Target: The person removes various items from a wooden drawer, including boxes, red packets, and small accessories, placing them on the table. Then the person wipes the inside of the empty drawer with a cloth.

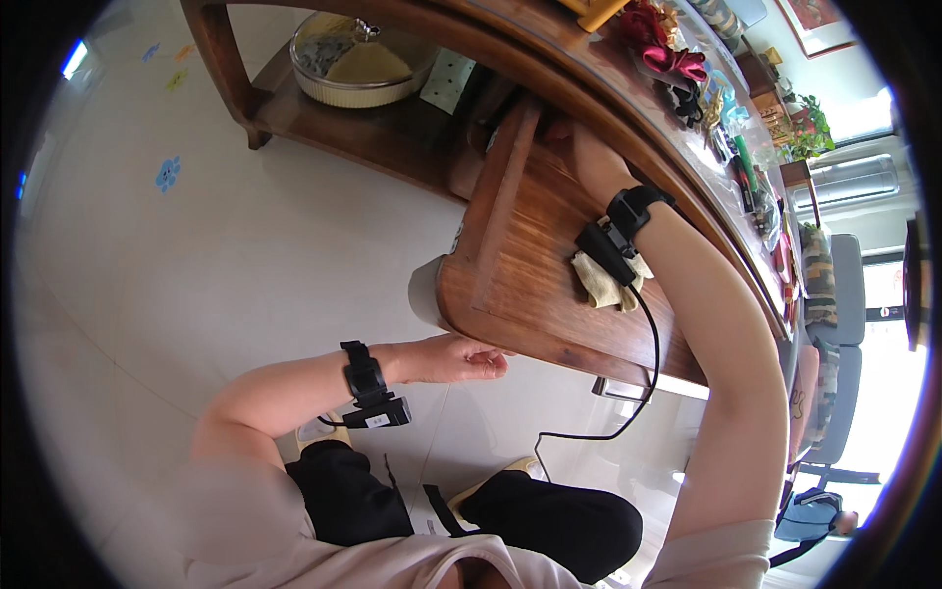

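Note:
A wooden drawer [544, 272] is pulled out from beneath the tabletop of a wooden table. My right hand [563, 134] reaches into its back part, under the table edge, and the fingers are mostly hidden there. Beneath my right wrist, a crumpled cream cloth [600, 280] lies on the drawer bottom. My left hand [471, 358] is at the drawer's near left corner, with its fingers partly curled. Nothing shows in it; whether it touches the drawer front cannot be made out. Both wrists wear black straps with small black devices.
On the lower shelf [324, 121] stands a round lidded container [360, 70]. Hair ties, red ribbon [673, 62] and other small items crowd the tabletop. A black cable [655, 346] hangs from my right wrist device across the drawer front. A grey sofa [843, 294] stands at the right.

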The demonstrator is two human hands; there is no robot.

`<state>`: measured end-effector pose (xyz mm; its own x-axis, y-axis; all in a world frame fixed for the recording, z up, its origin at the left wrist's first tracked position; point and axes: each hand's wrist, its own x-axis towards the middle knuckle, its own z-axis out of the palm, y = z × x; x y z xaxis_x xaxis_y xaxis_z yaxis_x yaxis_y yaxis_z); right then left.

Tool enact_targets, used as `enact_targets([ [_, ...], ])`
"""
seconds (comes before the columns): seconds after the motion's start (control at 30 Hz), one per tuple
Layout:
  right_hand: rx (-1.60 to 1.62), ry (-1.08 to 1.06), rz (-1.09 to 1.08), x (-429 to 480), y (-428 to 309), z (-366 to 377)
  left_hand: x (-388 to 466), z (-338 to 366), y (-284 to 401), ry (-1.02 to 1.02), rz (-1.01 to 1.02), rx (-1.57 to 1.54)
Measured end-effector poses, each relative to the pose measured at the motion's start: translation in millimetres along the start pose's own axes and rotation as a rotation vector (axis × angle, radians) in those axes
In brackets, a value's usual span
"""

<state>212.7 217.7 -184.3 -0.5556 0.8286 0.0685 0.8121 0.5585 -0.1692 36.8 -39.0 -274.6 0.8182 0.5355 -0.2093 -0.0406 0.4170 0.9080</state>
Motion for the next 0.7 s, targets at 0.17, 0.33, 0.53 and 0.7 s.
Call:
enact_targets([
  [0.17,0.228,-0.249,0.119,-41,-49,-59,-3,-4,-7,0.012,-0.035,0.148],
  [0.33,0.582,-0.584,0.022,-154,-135,-145,-5,-28,-30,0.055,-0.029,0.384],
  [0.53,0.506,-0.787,0.108,-186,-158,-159,-11,-61,-41,0.275,0.019,0.611],
  [0.7,0.198,-0.635,0.165,-158,-76,-149,-26,-84,-10,0.558,-0.043,0.304],
])
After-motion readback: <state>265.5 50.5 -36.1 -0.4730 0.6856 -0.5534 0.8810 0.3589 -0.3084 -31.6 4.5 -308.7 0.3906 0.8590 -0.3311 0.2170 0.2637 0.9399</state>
